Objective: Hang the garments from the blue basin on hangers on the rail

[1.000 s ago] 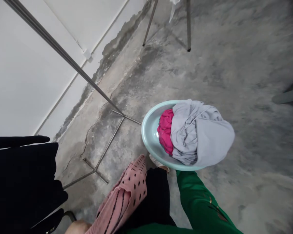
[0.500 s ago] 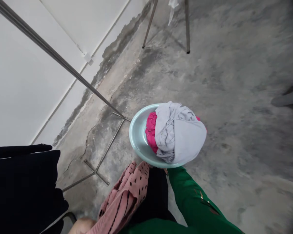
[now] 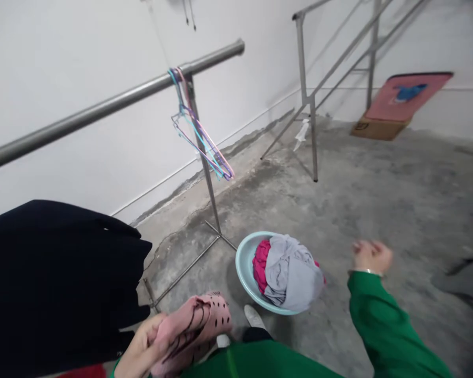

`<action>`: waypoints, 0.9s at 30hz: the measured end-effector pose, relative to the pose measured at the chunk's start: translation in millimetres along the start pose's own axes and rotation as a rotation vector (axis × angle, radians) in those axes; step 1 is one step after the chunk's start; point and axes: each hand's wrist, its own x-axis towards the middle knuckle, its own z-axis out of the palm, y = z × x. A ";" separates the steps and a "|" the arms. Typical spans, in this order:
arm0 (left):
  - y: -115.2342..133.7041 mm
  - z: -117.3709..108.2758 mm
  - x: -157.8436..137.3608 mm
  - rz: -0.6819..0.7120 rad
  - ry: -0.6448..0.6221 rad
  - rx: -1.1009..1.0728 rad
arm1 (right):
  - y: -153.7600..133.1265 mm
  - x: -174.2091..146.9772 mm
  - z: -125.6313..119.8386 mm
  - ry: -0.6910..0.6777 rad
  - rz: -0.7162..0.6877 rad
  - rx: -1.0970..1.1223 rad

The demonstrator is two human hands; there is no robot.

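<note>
At the lower left, my left hand grips a pink garment with black spots and lines; it hangs bunched in front of my body. My right hand is raised to the right over the floor, its fingers curled and somewhat blurred, with nothing visible in them. Between the two hands, a light blue basin stands on the floor by my feet. Inside it lie a crumpled grey cloth and a bright pink cloth.
A metal clothes rack crosses the left side, with several hangers near its end and a dark garment on the left. Further back stand another metal frame and a cardboard box with a pink board on it.
The view has tilted up, bringing the rack's bar and hangers into sight. My right hand has come up and away from beside the basin. The pink garment stays in my left hand.
</note>
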 end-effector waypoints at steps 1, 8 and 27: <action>6.5 0.5 -3.8 0.058 0.007 -0.023 | -28.2 10.9 17.6 -0.036 -0.030 0.042; 37.1 4.4 -18.5 0.264 0.027 0.110 | -277.0 -57.2 167.1 -0.670 -1.124 -0.274; 70.2 -41.9 -32.3 0.539 0.224 0.343 | -353.0 -104.7 207.4 -0.530 -1.225 -0.807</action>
